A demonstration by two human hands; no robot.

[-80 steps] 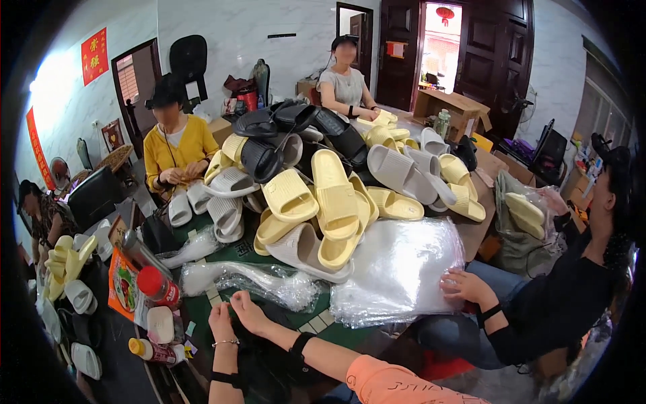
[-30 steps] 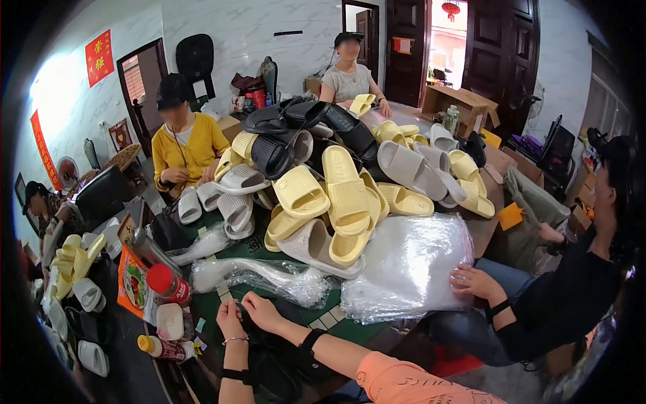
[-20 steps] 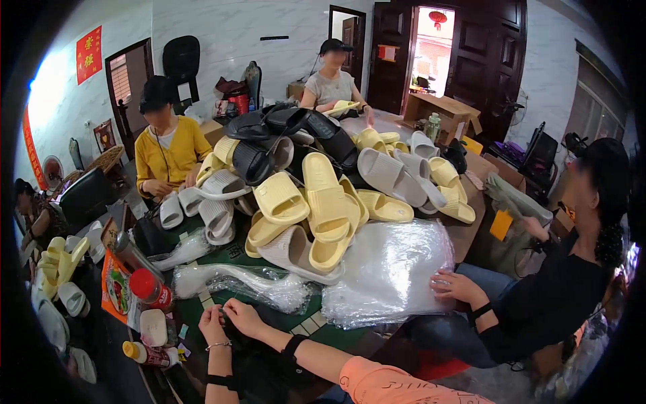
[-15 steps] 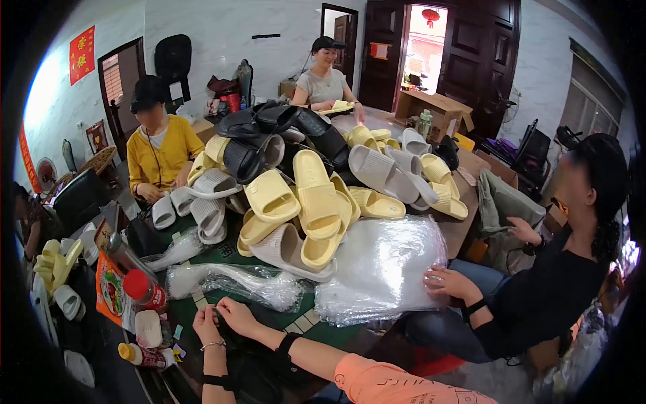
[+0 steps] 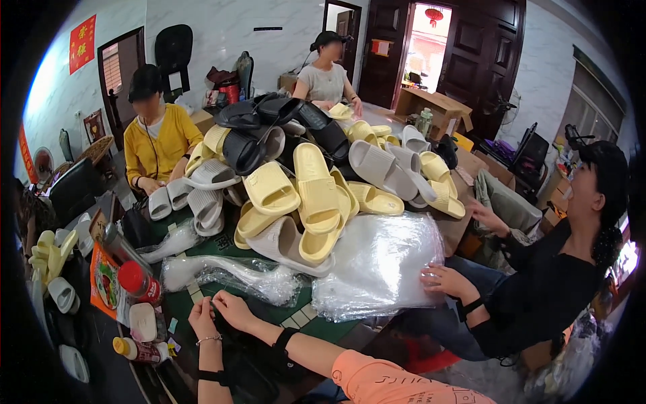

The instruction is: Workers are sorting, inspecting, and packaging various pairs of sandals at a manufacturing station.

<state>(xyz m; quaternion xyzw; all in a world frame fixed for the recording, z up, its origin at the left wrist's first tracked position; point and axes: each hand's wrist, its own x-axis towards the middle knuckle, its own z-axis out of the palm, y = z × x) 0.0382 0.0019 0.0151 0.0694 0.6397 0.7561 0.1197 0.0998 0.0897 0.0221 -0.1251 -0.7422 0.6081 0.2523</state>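
My left hand [image 5: 202,318] and my right hand [image 5: 233,312] meet close together at the near edge of the green table mat [image 5: 222,246]. The fingers of both are drawn in; what they pinch, if anything, is too small to make out. Just beyond them lies a bunched bundle of clear plastic bags [image 5: 235,275]. To its right rests a flat stack of clear plastic bags [image 5: 378,266], with a co-worker's hand on its right edge. Behind, a heap of slide sandals holds yellow slides [image 5: 314,182], grey slides [image 5: 279,242] and black slides [image 5: 243,157].
At my left stand a red-lidded jar [image 5: 139,279], a bottle with a yellow cap [image 5: 138,349], a white container [image 5: 143,321] and an orange packet [image 5: 108,286]. Further left lie more slides [image 5: 64,295]. Co-workers sit at left and right; another stands behind the heap. A cardboard box [image 5: 434,109] is beyond.
My hands stay together in nearly the same place. The co-worker on the right has tilted the head back, and the one at the back has turned the head to the right.
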